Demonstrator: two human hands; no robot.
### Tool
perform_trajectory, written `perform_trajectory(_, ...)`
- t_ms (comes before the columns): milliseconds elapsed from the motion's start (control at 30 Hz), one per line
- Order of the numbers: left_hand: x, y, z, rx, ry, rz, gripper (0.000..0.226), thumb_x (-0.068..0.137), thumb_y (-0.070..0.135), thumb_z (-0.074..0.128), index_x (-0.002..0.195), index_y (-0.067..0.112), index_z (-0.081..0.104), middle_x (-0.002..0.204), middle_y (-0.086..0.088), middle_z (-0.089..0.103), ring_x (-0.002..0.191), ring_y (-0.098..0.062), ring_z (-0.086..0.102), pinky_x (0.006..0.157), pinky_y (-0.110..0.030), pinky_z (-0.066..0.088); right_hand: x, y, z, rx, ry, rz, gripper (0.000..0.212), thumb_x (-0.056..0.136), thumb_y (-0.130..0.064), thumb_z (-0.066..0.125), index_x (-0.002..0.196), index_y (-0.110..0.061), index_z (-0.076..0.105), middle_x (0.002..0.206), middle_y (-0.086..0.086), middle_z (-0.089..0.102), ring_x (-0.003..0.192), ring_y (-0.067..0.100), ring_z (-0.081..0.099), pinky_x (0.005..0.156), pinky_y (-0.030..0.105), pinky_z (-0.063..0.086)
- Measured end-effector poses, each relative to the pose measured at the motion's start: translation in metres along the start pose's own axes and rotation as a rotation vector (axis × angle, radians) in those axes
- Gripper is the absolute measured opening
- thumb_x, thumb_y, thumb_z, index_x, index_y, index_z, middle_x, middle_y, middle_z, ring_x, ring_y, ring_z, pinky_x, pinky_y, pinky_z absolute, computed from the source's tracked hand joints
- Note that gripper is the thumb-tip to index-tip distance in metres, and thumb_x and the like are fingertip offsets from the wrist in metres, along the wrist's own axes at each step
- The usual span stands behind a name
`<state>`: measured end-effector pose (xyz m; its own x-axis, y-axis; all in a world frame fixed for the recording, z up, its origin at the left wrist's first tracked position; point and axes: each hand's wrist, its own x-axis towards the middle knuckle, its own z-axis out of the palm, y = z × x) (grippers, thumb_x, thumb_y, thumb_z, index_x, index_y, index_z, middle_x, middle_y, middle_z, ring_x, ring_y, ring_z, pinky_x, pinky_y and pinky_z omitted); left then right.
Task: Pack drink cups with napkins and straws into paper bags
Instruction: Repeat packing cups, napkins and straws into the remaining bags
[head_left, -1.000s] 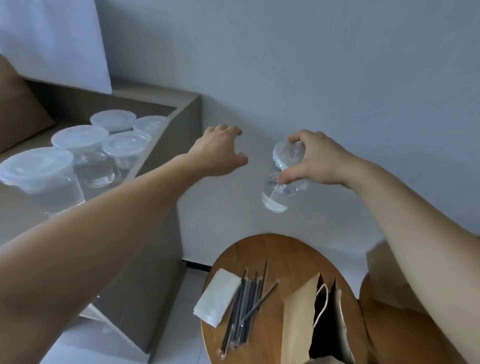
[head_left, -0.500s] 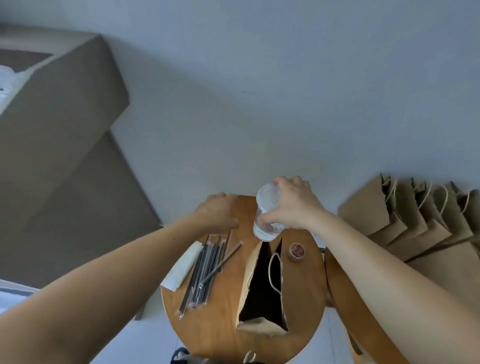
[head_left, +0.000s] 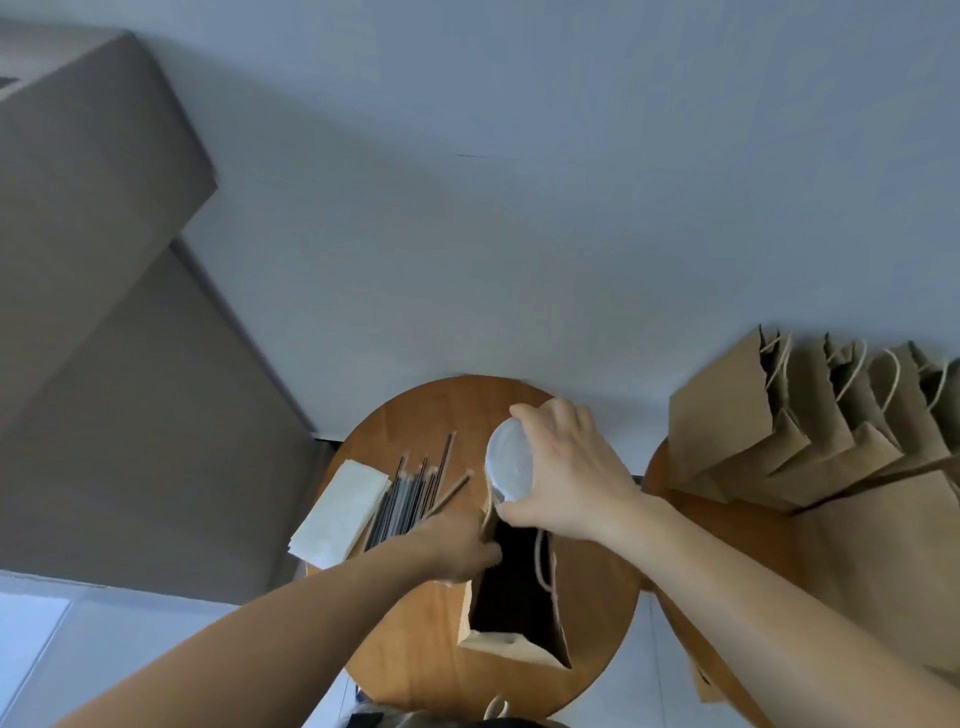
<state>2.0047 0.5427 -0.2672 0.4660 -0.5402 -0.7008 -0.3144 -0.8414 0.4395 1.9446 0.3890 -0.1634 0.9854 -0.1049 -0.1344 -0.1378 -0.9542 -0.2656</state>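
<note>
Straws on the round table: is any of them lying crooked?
Yes. One straw lies at a slant on the right of the other straws, which lie side by side next to the napkins. Nothing looks spilled.

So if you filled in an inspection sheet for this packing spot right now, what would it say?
Surface: round wooden table.
Job's things: open paper bag upright on it; napkins and straws lying left of the bag; lidded cup held at the bag's mouth.
Clutter: nothing seen.
Hands: right hand grips the lidded cup from above; left hand at the bag's left rim, grip blurred.
Cables: nothing seen.
Surroundings: spare paper bags stacked at right; grey cabinet at left; pale wall behind.
</note>
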Motion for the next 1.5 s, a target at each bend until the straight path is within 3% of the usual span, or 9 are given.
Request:
perform_trajectory(167,-0.001,-0.004,0.003,-0.17,-0.005,-0.11,0.037,0.099,0.033,0.04,0.096,0.006,0.065,0.078,-0.012,0.074,0.065,-0.02,0.074,0.071,-0.032,0.063,-0.023,-0.002,0.015,-0.086,-0.086,-0.112,0.098,0.062,-0.056,0.074,0.14,-0.029,0.021,0.132,0.0,0.029,0.12,0.022,0.031,0.092,0.033,0.042)
perform_trajectory(300,-0.002,-0.012,0.0,-0.286,0.048,-0.164,0.028,0.101,0.022,0.04,0.089,0.008,0.061,0.06,-0.004,0.069,0.054,-0.013,0.071,0.047,-0.017,0.051,-0.034,0.001,0.033,-0.219,-0.211,-0.108,0.096,0.068,-0.056,0.071,0.144,-0.024,0.023,0.137,0.006,0.034,0.125,0.027,0.035,0.096,0.034,0.043)
perform_trajectory(500,-0.01,-0.017,0.011,-0.224,0.053,-0.096,0.025,0.099,0.018,0.039,0.098,0.005,0.061,0.075,-0.016,0.073,0.059,-0.019,0.073,0.064,-0.032,0.063,-0.031,-0.012,0.087,-0.292,-0.304,0.016,0.088,0.075,-0.055,0.068,0.143,-0.015,0.028,0.134,0.015,0.041,0.119,0.033,0.044,0.092,0.037,0.048)
perform_trajectory(733,-0.016,-0.046,0.025,-0.17,0.178,-0.127,0.024,0.098,0.019,0.042,0.116,0.01,0.056,0.089,-0.006,0.066,0.073,-0.019,0.072,0.067,-0.034,0.063,-0.004,-0.011,0.166,-0.086,-0.464,0.367,0.105,0.07,-0.057,0.076,0.146,-0.016,0.017,0.135,0.017,0.033,0.119,0.039,0.045,0.092,0.04,0.048)
perform_trajectory(867,-0.019,-0.049,0.035,-0.177,0.238,-0.143,0.025,0.096,0.023,0.044,0.12,0.019,0.052,0.091,0.0,0.063,0.075,-0.017,0.069,0.07,-0.036,0.063,0.001,-0.01,0.199,-0.096,-0.434,0.365,0.098,0.077,-0.047,0.072,0.148,-0.014,0.012,0.135,0.019,0.029,0.12,0.041,0.043,0.091,0.04,0.049)
perform_trajectory(967,-0.02,-0.05,0.039,-0.186,0.277,-0.158,0.026,0.096,0.026,0.045,0.121,0.021,0.052,0.082,0.007,0.061,0.069,-0.009,0.066,0.064,-0.027,0.061,-0.001,-0.009,0.214,-0.114,-0.439,0.321,0.093,0.083,-0.044,0.067,0.149,-0.014,0.009,0.137,0.019,0.027,0.119,0.041,0.043,0.09,0.041,0.05)
perform_trajectory(1133,-0.027,-0.05,0.047,-0.149,0.312,-0.178,0.005,0.094,0.034,0.043,0.095,0.034,0.048,0.071,0.014,0.056,0.062,0.001,0.059,0.045,-0.014,0.042,-0.016,-0.003,0.235,-0.16,-0.455,0.236,0.081,0.087,-0.039,0.059,0.149,-0.015,0.013,0.14,0.017,0.028,0.118,0.037,0.042,0.082,0.039,0.051)
perform_trajectory(1333,-0.03,-0.048,0.049,-0.162,0.298,-0.166,0.024,0.085,0.046,0.033,0.077,0.029,0.048,0.07,0.008,0.06,0.062,-0.007,0.063,0.059,-0.031,0.059,-0.014,-0.001,0.239,-0.138,-0.472,0.205,0.081,0.091,-0.036,0.055,0.153,-0.017,0.007,0.149,0.017,0.02,0.124,0.038,0.038,0.088,0.043,0.051)
perform_trajectory(1500,-0.032,-0.043,0.03,-0.212,0.206,-0.087,0.031,0.087,0.051,0.04,0.095,0.027,0.058,0.081,0.003,0.064,0.074,-0.015,0.067,0.072,-0.039,0.062,-0.005,-0.007,0.212,0.0,-0.561,0.309,0.078,0.087,-0.036,0.063,0.15,-0.018,0.02,0.147,0.013,0.025,0.132,0.035,0.032,0.106,0.045,0.04)
